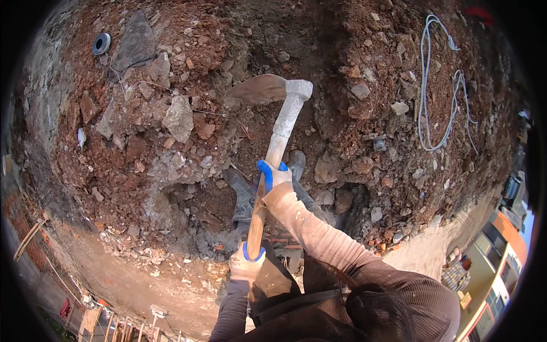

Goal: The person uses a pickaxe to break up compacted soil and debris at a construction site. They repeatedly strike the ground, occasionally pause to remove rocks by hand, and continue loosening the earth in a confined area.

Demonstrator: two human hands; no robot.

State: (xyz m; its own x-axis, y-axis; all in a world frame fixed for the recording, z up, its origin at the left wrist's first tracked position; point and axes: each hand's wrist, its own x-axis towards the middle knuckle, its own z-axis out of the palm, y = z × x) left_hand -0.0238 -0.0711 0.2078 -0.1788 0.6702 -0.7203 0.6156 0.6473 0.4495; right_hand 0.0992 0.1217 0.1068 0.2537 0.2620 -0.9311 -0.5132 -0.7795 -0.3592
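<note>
A hoe (257, 228) with a wooden handle is held up in front of me, with a grey sleeve near its head and a broad, dirt-stained blade (259, 90) pointing left. My right hand (274, 175), in a white and blue work glove, is closed round the middle of the handle. Nearer my body, my left hand (247, 263), gloved alike, wraps the handle's butt end. The blade appears over a dug trench (279, 51) of dark soil, though its height above the ground is hard to judge. My boots (242, 196) stand in the trench below the handle.
Banks of reddish soil and broken stone flank the trench, with a large pale rock (179, 118) on the left. A spool (101, 44) trails thin string (149, 85) there. A pale looped cord (423, 97) lies on the right bank. Buildings (490, 256) stand at the lower right.
</note>
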